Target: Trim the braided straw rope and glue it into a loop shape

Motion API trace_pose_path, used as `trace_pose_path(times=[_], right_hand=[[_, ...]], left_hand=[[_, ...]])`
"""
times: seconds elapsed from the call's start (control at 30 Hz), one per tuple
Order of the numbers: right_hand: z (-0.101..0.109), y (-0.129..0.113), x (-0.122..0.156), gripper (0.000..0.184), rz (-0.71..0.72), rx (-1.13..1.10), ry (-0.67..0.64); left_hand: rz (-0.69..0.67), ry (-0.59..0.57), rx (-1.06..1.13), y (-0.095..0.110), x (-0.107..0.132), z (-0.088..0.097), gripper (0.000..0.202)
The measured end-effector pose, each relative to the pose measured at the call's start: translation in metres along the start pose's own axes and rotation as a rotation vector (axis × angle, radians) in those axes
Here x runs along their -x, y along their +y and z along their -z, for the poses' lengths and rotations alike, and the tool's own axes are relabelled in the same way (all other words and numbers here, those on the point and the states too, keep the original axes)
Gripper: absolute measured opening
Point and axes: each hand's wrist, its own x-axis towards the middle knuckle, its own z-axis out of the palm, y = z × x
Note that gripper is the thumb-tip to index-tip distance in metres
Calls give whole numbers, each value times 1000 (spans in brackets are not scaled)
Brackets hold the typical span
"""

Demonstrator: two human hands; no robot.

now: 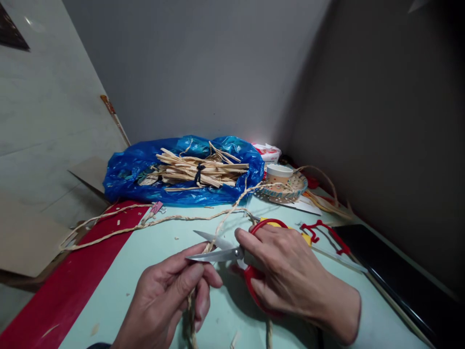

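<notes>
In my right hand is a pair of scissors with red handles, fingers through the loops. Their blades are parted, pointing left, on either side of a twisted straw cord. My left hand pinches that cord between thumb and fingers right beside the lower blade. Part of the cord is hidden by the fingers. Beyond the hands, pale twisted strands run up toward the back and loop off to the left, where a pink binder clip sits on them.
A blue plastic bag at the back holds a tied bundle of dry straw strips. Right of it stand a small cup and a round woven piece. Red-framed glasses and a black flat object lie at right.
</notes>
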Motion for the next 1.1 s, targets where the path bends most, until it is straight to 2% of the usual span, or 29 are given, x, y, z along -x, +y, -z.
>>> trace_pose_path(times=[0.17,0.27,0.6,0.67,0.73,0.83,0.9,0.93,1.0,1.1], right_hand=[[-3,-2,2,18,31,20,-20],[-5,-3,3,14,25,27,-12],[-13,-4,2,13,-3,32,-26],[-13,-5,0,9,-75,-117,-44],[-13,-3,-4,3,-220,-401,-12],[-11,1,-12,20,-429,-1067,65],[-9,3,-16,29,-470,-1477,97],[-8,3,-17,32,-475,-1609,119],[-7,2,-19,34,-495,-1731,175],[-7,-1,-18,33,-535,-1794,224]], left_hand=[[-47,-81,-50,-1,-3,3,14],[-58,-120,-82,0,-4,4,15],[-46,-101,-96,2,-5,2,18],[-25,-69,-58,2,-5,2,19],[8,-40,-22,1,-5,2,26],[61,-47,-15,-1,-4,3,27],[88,-63,-15,-3,-3,3,26],[98,-67,-15,-4,-3,3,26],[115,-75,-25,-4,-3,3,25],[146,-106,-57,-5,-2,2,25]])
